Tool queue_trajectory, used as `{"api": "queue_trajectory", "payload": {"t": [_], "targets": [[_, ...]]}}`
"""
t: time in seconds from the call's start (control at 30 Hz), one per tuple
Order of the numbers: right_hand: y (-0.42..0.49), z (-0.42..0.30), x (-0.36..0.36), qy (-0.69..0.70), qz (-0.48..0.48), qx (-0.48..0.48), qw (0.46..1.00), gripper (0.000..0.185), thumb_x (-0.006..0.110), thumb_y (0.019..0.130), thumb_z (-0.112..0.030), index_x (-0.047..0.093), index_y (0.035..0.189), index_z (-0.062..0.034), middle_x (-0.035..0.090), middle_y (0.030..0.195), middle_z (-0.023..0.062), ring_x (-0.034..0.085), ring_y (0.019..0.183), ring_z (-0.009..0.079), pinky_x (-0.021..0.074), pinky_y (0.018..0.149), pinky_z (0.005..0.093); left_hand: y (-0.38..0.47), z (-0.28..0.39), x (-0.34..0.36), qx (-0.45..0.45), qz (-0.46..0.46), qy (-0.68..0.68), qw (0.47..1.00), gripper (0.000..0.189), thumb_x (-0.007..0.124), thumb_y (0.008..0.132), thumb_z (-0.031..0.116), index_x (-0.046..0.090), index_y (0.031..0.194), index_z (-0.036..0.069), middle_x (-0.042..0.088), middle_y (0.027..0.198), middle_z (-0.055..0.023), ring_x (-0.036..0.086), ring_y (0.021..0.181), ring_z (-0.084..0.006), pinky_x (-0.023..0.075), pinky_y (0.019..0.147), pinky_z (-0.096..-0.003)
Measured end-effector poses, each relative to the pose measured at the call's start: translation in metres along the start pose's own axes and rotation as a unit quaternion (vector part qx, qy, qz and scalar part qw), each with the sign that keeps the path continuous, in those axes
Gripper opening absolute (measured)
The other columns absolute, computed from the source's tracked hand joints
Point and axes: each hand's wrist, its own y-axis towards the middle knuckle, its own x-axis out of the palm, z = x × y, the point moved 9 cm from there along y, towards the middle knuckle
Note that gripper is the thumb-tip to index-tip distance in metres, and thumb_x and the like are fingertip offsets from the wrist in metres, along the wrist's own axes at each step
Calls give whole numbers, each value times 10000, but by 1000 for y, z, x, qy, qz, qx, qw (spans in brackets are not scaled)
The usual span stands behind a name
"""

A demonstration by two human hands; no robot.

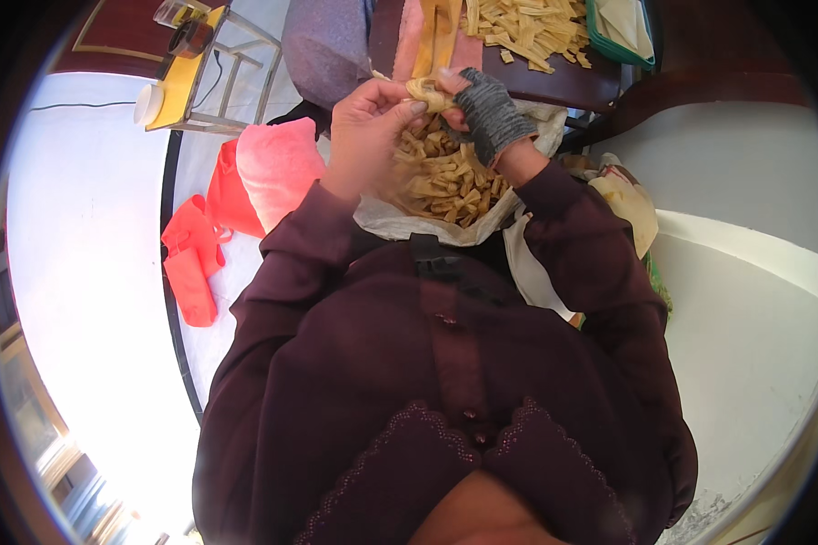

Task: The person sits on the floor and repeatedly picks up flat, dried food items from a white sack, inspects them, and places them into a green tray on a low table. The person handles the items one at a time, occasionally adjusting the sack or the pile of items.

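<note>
Between both hands is a looped, pale yellow-tan strip [431, 94], dried and flat in look; its exact material I cannot tell. My left hand [375, 126] pinches it between thumb and fingers from the left. On its other side my right hand [485, 112], in a grey fingerless knitted glove, grips it too. Below them an open white woven sack [463, 235] holds many folded or knotted tan pieces [457, 180]. Just beyond the hands, a longer tan strip [437, 41] lies on a pink cloth [409, 41] on the dark table.
Loose flat strips [528, 30] are heaped on the dark red table [552, 82], beside a green tray [620, 30]. A yellow-topped stool [177, 88] with a white bowl [148, 104] stands at left. Red bags [194, 266] and a pink cloth [279, 163] lie nearer. A white wall curves at right.
</note>
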Motion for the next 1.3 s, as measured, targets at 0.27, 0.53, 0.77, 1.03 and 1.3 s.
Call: {"api": "queue_trajectory", "payload": {"t": [0.27, 0.53, 0.77, 1.03, 1.3], "targets": [[10, -25, -17, 119, -15, -23, 993, 224, 603, 866, -273, 544, 779, -75, 443, 552, -29, 381, 423, 52, 280, 392, 196, -5, 38, -17, 28, -9, 93, 995, 160, 672, 800, 31, 607, 941, -10, 648, 826, -66, 618, 752, -128, 486, 681, -235], [-8, 16, 19, -67, -65, 66, 993, 178, 662, 824, -212, 544, 799, -81, 495, 571, -7, 436, 450, 63, 332, 410, 199, -23, 32, 17, 142, -60, 462, 873, 360, 646, 760, 44, 563, 1110, 42, 602, 1026, -135, 579, 973, -299, 468, 808, -340], [3, 36, 29, -321, -125, -3, 939, 296, 587, 833, -314, 562, 731, -37, 529, 574, 81, 486, 489, 196, 402, 487, 315, -17, 12, 15, 229, -91, 562, 790, 300, 585, 743, 25, 566, 1039, 71, 567, 933, -112, 563, 861, -305, 453, 696, -377], [-20, -6, 67, -465, -70, -258, 844, 304, 516, 820, -302, 603, 767, -16, 602, 778, 189, 581, 741, 349, 454, 663, 424, 8, -4, -25, 325, -104, 610, 715, 180, 594, 709, 91, 552, 884, 100, 539, 777, -48, 552, 690, -236, 446, 578, -347], [20, -50, -11, -392, 64, -174, 901, 382, 650, 748, -391, 634, 762, -10, 599, 650, 147, 599, 632, 279, 466, 628, 367, 56, -38, -23, -106, -98, -30, 989, 253, 554, 912, 169, 527, 1127, 39, 500, 692, 9, 465, 570, -86, 388, 532, -207]]}}
